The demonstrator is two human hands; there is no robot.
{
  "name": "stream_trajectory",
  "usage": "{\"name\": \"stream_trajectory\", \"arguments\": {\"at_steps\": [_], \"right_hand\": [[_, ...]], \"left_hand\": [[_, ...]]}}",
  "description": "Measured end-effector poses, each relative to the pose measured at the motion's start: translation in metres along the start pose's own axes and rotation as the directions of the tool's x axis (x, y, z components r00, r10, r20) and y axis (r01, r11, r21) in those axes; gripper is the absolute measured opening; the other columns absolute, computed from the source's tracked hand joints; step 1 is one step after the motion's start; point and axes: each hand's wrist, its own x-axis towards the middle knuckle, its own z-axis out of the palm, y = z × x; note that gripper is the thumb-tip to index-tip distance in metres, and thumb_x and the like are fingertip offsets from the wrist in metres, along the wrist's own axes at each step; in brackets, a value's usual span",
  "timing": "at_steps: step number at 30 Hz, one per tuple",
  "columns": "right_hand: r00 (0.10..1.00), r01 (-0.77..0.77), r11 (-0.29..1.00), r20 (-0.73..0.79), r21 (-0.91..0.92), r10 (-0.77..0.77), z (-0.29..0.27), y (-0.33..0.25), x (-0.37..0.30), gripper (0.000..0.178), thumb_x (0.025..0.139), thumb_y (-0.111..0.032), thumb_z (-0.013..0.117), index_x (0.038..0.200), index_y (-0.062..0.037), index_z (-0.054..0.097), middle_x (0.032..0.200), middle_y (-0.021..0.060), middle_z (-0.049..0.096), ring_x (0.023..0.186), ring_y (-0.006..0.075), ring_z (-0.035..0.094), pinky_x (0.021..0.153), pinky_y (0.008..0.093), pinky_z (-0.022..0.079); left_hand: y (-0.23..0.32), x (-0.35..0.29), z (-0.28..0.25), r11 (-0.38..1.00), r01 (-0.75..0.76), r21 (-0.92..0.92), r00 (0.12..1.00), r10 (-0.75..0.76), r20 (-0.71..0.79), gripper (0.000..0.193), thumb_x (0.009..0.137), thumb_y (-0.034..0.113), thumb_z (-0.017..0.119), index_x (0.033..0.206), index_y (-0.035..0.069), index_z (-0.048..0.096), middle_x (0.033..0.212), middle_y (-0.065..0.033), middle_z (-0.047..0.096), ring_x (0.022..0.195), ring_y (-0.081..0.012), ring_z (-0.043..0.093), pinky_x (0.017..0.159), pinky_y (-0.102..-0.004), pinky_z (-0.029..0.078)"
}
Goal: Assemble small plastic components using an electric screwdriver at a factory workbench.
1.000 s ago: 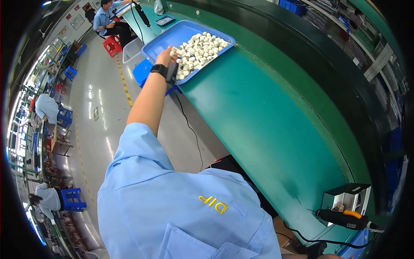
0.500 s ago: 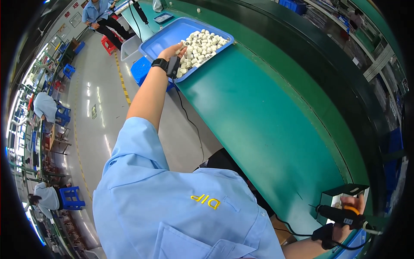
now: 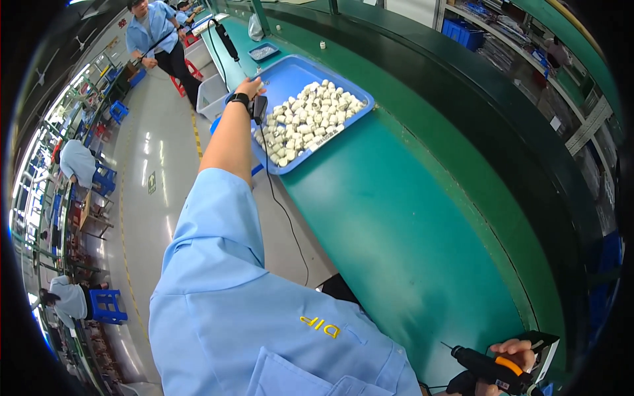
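Observation:
At the far left of the bench, my left hand [image 3: 249, 88] is at the left rim of a blue tray [image 3: 272, 72], its fingers closed together. A small whitish piece shows at its fingertips; whether they grip it is too small to tell. Many small white cylindrical parts [image 3: 310, 115] are heaped in the tray's near and right portion. Low on the right, my right hand [image 3: 518, 353] is wrapped round a black electric screwdriver [image 3: 482, 365] with an orange band, its bit pointing up and left over the bench. Behind that hand stands a dark open box [image 3: 545, 350], partly hidden.
Past the tray sit a small blue dish [image 3: 263, 51] and a hanging black screwdriver [image 3: 226, 43]. A lone white part [image 3: 323, 45] stands on the green ledge. A cable trails from my left wrist. One person [image 3: 158, 39] stands at the far end; others sit at left.
My left hand has moved off the heap of white parts to the tray's far left side. My right hand has drawn the screwdriver left and down, away from the box.

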Motion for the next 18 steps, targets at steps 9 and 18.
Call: {"name": "stream_trajectory", "arguments": {"at_steps": [9, 18], "right_hand": [[0.995, 0.008, 0.996, -0.100, 0.087, 0.001, 0.028, 0.019, 0.012, 0.068, 0.083, -0.026, 0.071, 0.133, 0.0022, 0.034, 0.105, 0.0227, 0.054, 0.084, 0.0320, 0.059, 0.073, 0.0457, 0.054], [0.957, -0.126, 0.992, -0.262, 0.011, 0.124, 0.021, 0.011, -0.011, 0.069, 0.077, -0.040, 0.075, 0.126, -0.0025, 0.044, 0.096, 0.0105, 0.053, 0.076, 0.0202, 0.057, 0.069, 0.0345, 0.049]], "left_hand": [[0.004, 0.037, -0.009, 0.950, 0.030, 0.310, 0.977, -0.093, 0.194, 0.043, 0.096, 0.043, 0.055, 0.120, 0.007, 0.056, 0.075, -0.0012, 0.067, 0.048, -0.0093, 0.051, 0.043, -0.0255, 0.037], [0.113, -0.228, 0.092, 0.884, 0.145, -0.444, 0.775, 0.178, 0.607, 0.027, 0.101, 0.029, 0.050, 0.111, 0.005, 0.056, 0.092, -0.0056, 0.060, 0.064, -0.0091, 0.049, 0.053, -0.0197, 0.040]]}}
